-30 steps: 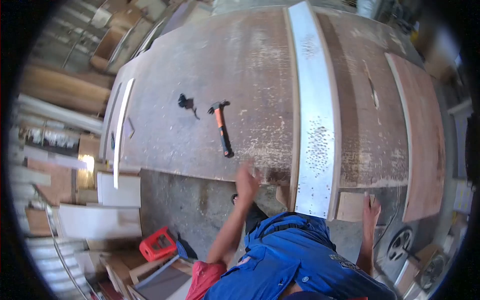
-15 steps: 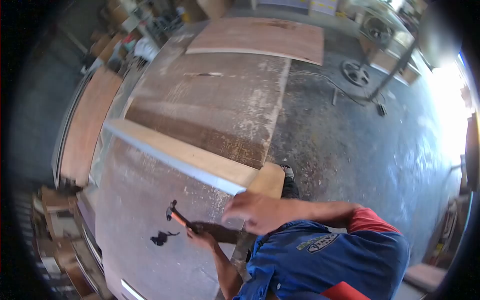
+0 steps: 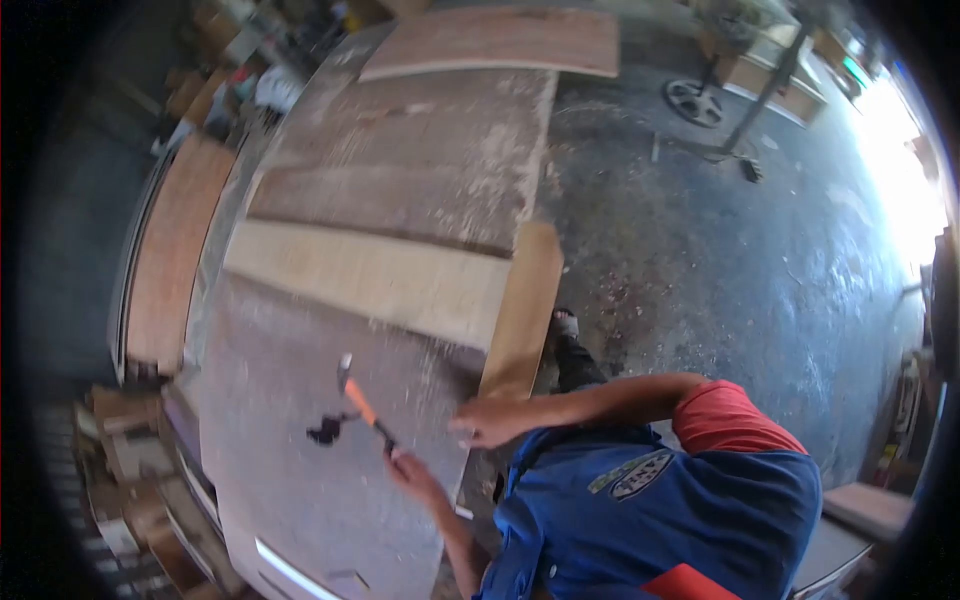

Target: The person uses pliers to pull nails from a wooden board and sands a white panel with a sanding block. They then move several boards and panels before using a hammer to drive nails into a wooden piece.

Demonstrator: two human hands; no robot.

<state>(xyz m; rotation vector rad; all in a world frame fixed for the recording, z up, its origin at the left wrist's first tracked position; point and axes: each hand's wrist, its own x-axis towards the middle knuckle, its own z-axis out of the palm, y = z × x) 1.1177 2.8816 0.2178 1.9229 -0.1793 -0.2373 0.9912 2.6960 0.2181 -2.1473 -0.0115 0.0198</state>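
Note:
My left hand grips the lower end of an orange-handled hammer, which is lifted off the worn table top with its head tilted up and away. A small black object lies on the table just beside the hammer. My right hand, on a red-sleeved arm, rests at the table's edge by the near end of a narrow wooden strip. It holds nothing that I can see. The picture is motion-blurred.
A pale board lies across the table beyond the hammer. A plywood sheet lies at the far end. My shoe stands on the dusty concrete floor. A metal wheel lies far right. Stacked boards line the left.
My view swung from facing the table to looking along its edge. My left hand reached the hammer, took its handle and raised it off the table. My right hand moved to the strip's end.

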